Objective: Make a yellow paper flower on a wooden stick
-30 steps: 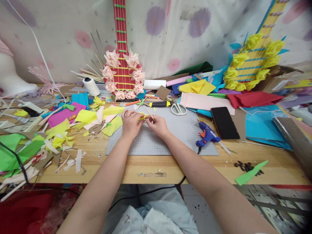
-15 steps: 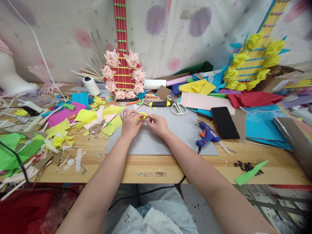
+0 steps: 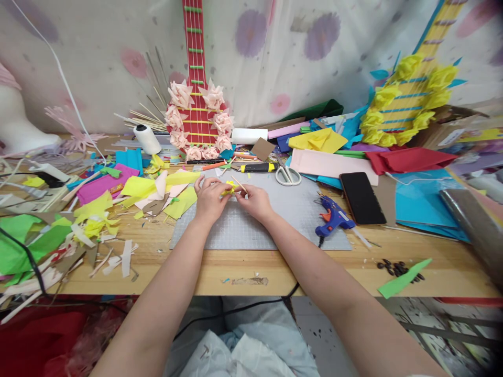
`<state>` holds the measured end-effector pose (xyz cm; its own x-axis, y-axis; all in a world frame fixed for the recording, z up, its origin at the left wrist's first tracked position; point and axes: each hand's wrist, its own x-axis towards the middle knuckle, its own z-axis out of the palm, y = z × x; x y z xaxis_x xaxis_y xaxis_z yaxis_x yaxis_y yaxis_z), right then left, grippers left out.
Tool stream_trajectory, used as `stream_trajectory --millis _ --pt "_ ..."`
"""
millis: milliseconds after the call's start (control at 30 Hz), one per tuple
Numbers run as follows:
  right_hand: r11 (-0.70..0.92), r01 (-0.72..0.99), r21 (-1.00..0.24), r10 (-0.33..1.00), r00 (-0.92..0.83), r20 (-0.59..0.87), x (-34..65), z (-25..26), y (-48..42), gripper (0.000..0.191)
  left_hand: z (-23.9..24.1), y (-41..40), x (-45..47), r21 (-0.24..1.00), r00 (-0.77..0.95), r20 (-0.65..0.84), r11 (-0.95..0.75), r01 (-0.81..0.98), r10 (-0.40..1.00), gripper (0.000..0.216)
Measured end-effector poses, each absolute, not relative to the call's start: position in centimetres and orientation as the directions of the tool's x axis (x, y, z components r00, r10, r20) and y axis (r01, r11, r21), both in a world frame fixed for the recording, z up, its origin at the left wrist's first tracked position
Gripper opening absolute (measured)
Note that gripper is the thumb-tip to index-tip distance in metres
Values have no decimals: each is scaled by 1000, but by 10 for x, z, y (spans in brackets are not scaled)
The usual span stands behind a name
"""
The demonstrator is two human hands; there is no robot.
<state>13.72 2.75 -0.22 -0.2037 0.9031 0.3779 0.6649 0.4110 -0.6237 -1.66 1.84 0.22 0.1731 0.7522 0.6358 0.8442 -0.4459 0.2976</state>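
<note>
Over the grey cutting mat, both hands meet around a small piece of yellow crepe paper. My left hand is closed, its thumb and fingertips pinching the yellow paper. Held in the closed fingers of my right hand is a thin wooden stick, which slants up to the left beside the paper. Fingers partly hide where stick and paper meet. Behind the hands lie a yellow-and-black utility knife and white-handled scissors.
A blue glue gun rests on the mat's right, beside a black phone. Paper scraps cover the left side. A red paper guitar with pink flowers stands behind; a yellow one leans right. Dark seeds lie near the front edge.
</note>
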Motion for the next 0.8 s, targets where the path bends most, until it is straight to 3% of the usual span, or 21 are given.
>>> stream_trajectory --millis 800 --pt "421 692 -586 897 -222 382 139 -2 27 21 5 17 -16 316 175 610 -440 840 773 13"
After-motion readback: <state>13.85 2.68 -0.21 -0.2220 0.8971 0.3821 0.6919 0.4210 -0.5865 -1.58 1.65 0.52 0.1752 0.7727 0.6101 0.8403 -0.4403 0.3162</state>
